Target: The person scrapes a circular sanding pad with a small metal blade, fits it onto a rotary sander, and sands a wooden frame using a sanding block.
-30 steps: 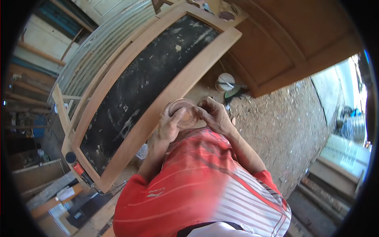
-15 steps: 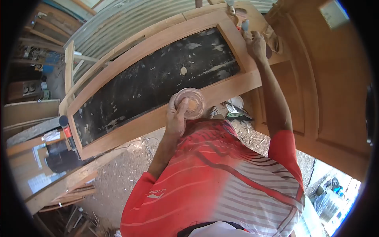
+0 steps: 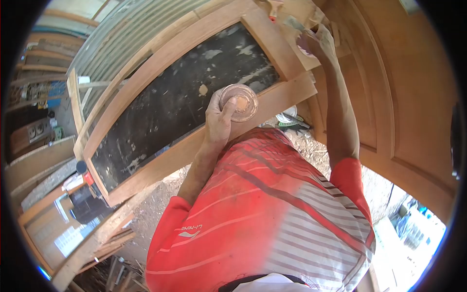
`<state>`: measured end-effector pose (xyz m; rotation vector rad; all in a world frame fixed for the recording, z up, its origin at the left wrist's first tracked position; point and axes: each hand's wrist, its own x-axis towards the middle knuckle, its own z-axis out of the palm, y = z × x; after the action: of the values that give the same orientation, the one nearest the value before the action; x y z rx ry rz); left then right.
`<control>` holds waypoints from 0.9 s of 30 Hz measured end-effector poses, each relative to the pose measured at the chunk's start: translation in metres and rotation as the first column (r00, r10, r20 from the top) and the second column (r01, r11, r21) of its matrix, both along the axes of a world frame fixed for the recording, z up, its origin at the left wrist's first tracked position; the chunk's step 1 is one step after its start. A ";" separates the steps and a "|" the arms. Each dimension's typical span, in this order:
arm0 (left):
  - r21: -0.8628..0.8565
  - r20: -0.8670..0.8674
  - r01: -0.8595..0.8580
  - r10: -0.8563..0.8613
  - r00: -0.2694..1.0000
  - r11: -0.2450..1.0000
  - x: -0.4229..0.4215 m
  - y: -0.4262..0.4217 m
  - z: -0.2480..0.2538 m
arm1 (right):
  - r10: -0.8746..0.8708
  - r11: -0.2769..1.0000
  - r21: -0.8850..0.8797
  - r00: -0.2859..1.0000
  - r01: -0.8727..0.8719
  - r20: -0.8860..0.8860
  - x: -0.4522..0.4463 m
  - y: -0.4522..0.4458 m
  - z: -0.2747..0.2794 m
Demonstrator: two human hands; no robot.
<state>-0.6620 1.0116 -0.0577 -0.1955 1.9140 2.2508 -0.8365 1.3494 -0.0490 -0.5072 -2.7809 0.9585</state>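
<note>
My left hand (image 3: 219,119) is closed on a round, shallow container (image 3: 246,113), its thumb laid over the face. Pale brown paste sits in the middle of the container, which is smeared around the rim. Below it lies an arched wooden door frame (image 3: 160,163) with a stained black panel (image 3: 170,102). At the upper right, my right hand (image 3: 322,44) has its fingers bent around what looks like a putty knife; a greyish blade (image 3: 294,23) sticks out to the left, its handle hidden. A purplish piece (image 3: 305,46) shows beneath that hand.
Beyond the frame's corner lies a brush (image 3: 276,7). A large panelled wooden door (image 3: 418,112) stands along the right. Corrugated sheeting (image 3: 131,44) runs behind the frame. At left are a red-and-black tool (image 3: 86,174) and stacked boards (image 3: 109,248). Shavings cover the floor (image 3: 155,209).
The view has shifted, and the frame appears more tilted. My right hand has moved away from the brush with the blade. The left hand still holds the container.
</note>
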 end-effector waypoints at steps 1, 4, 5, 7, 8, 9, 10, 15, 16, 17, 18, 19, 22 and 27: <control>-0.046 -0.024 0.048 -0.049 0.999 0.998 -0.009 0.007 0.003 | -0.008 0.990 -0.141 1.000 0.008 0.005 0.020 0.007 0.005; -0.214 -0.123 0.161 -0.190 0.974 0.964 -0.035 0.036 0.007 | 0.054 0.929 -0.358 0.990 -0.097 -0.129 0.096 0.018 0.013; -0.240 -0.149 0.211 -0.250 0.957 0.948 -0.043 0.046 0.002 | 0.012 0.868 -0.491 0.991 -0.076 -0.132 0.122 0.019 0.012; -0.293 -0.200 0.300 -0.365 0.909 0.908 -0.060 0.066 -0.009 | -0.111 0.675 -0.736 0.993 0.055 -0.028 0.170 0.013 0.013; -0.300 -0.211 0.326 -0.396 0.894 0.896 -0.066 0.074 -0.013 | -0.187 0.537 -0.826 0.979 0.172 0.082 0.191 0.007 0.016; -0.309 -0.219 0.351 -0.425 0.878 0.884 -0.071 0.083 -0.017 | -0.212 0.547 -0.807 0.969 0.223 0.125 0.209 -0.006 0.015; -0.319 -0.228 0.375 -0.455 0.861 0.870 -0.074 0.090 -0.020 | -0.237 0.555 -0.786 0.957 0.273 0.165 0.224 -0.016 0.011; -0.511 -0.267 0.337 -0.519 0.812 0.791 -0.084 0.104 -0.025 | -0.074 0.928 -0.366 0.997 0.073 0.013 0.265 -0.041 -0.022; -0.560 -0.253 0.332 -0.538 0.804 0.759 -0.083 0.104 -0.023 | -0.113 0.914 -0.386 0.992 0.123 0.047 0.268 -0.043 -0.021; -0.606 -0.238 0.323 -0.554 0.798 0.727 -0.080 0.103 -0.019 | -0.179 0.888 -0.422 0.983 0.181 0.044 0.271 -0.045 -0.020; -0.650 -0.226 0.312 -0.569 0.791 0.693 -0.078 0.104 -0.016 | -0.243 0.858 -0.456 0.969 0.236 0.042 0.272 -0.044 -0.018; -0.699 -0.290 0.249 -0.584 0.758 0.671 -0.078 0.103 -0.018 | -0.307 0.824 -0.488 0.951 0.289 0.044 0.274 -0.044 -0.015; -0.776 -0.387 0.156 -0.655 0.649 0.612 -0.080 0.098 -0.024 | -0.237 0.867 -0.416 0.961 0.275 0.141 0.278 -0.044 -0.001; -0.845 -0.298 0.263 -0.818 0.493 0.466 -0.083 0.092 -0.026 | -0.067 0.951 -0.288 0.984 0.113 0.165 0.287 -0.059 0.000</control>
<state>-0.7453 1.1037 -0.0837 1.2425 2.5315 1.0011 -0.5500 1.2907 -0.0488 -0.7742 -2.7252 1.3799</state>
